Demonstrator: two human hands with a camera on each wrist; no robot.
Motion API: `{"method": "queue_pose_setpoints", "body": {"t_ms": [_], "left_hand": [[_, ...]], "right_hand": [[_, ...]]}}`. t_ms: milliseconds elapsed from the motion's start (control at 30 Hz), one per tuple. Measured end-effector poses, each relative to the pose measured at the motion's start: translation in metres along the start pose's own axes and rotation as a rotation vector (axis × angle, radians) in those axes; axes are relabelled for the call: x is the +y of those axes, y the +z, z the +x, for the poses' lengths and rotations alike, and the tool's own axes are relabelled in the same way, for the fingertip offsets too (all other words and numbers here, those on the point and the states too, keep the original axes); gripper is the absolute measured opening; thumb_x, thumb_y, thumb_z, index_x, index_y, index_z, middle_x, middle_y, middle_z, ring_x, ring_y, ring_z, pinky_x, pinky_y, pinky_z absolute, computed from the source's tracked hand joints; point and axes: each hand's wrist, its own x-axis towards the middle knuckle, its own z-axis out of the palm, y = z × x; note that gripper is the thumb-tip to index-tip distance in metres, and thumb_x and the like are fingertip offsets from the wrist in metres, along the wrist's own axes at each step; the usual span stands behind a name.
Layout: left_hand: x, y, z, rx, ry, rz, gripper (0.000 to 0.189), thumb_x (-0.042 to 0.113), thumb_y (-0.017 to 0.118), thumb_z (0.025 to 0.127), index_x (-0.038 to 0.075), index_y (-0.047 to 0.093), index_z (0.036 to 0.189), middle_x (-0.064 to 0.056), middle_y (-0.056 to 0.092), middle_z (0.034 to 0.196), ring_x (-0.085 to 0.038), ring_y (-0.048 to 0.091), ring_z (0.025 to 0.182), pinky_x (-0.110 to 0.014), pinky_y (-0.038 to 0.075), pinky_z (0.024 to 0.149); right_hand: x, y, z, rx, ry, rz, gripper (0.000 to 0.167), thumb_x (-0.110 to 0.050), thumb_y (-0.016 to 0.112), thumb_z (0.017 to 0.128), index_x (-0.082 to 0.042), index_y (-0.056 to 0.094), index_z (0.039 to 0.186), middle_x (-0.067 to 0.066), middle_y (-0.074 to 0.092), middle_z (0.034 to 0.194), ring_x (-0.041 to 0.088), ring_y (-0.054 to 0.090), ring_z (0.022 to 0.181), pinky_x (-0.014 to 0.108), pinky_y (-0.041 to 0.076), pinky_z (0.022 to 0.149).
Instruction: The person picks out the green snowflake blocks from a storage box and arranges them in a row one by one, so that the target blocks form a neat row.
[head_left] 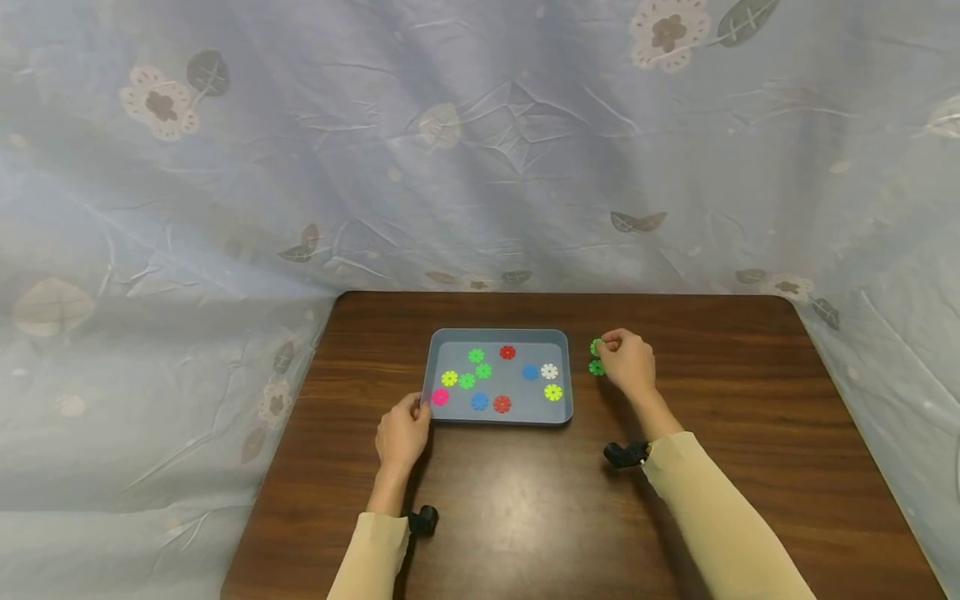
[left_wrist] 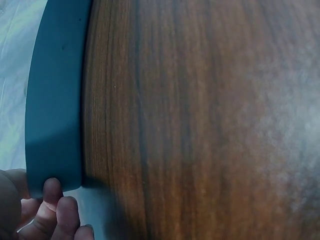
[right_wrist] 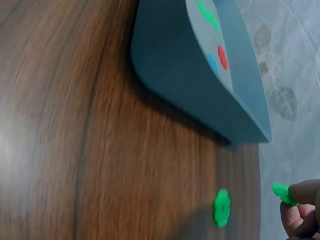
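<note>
Pale flowered cloth (head_left: pixel 480 200) hangs behind a brown wooden table (head_left: pixel 750 400).

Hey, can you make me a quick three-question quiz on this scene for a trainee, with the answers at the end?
1. Multiple choice: what colour is the piece that the right hand pinches?
A) red
B) blue
C) green
2. True or false: the left hand holds the tray at its near left corner.
3. Count: how many green pieces lie inside the tray?

Key:
1. C, green.
2. True.
3. Three.
</note>
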Motion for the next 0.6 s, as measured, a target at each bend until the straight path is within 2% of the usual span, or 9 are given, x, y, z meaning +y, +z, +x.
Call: {"method": "queue_pose_setpoints", "body": {"t_ms": [367, 600], "left_hand": [[0.000, 0.000, 0.000, -0.004, -0.007, 0.012, 0.029, 0.026, 0.064, 0.099, 0.013, 0.076, 0.123, 0.004, 0.059, 0.067, -0.022, 0.054, 0.060, -0.039, 0.040, 0.051], [0.001, 0.001, 0.000, 0.004, -0.007, 0.014, 0.029, 0.027, 0.064, 0.099, 0.014, 0.077, 0.122, 0.004, 0.058, 0.066, -0.022, 0.054, 0.061, -0.039, 0.040, 0.051]], "right_hand": [[0.032, -0.012, -0.004, -0.018, 0.064, -0.037, 0.028, -0.023, 0.065, 0.099, 0.000, 0.072, 0.112, 0.016, 0.073, 0.101, 0.035, 0.069, 0.090, 0.053, 0.049, 0.081], [0.040, -0.016, -0.009, -0.051, 0.067, -0.045, 0.030, -0.021, 0.065, 0.099, 0.004, 0.071, 0.114, 0.018, 0.074, 0.102, 0.037, 0.070, 0.092, 0.054, 0.050, 0.082]]}}
